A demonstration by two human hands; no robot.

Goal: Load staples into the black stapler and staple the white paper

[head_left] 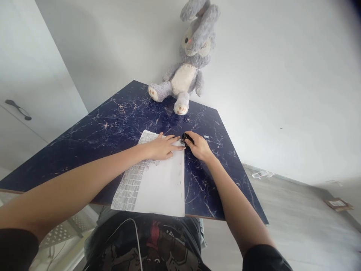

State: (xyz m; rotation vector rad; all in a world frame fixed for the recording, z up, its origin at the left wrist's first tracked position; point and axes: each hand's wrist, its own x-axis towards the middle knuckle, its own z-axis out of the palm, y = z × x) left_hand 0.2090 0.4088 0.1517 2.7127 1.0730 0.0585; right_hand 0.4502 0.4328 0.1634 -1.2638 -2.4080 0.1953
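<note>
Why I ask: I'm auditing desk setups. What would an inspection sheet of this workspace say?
Surface: dark blue marbled table.
Job's things: printed paper sheets lying at the near edge; black stapler at their far right corner.
Clutter: grey plush rabbit sitting at the far edge against the wall; small white scrap on the table.
Hands: left hand flat on the sheets; right hand closed over the stapler.
Cables: white cable across the person's shirt.
Surroundings: door handle at left; white object and cardboard piece on the floor.
</note>
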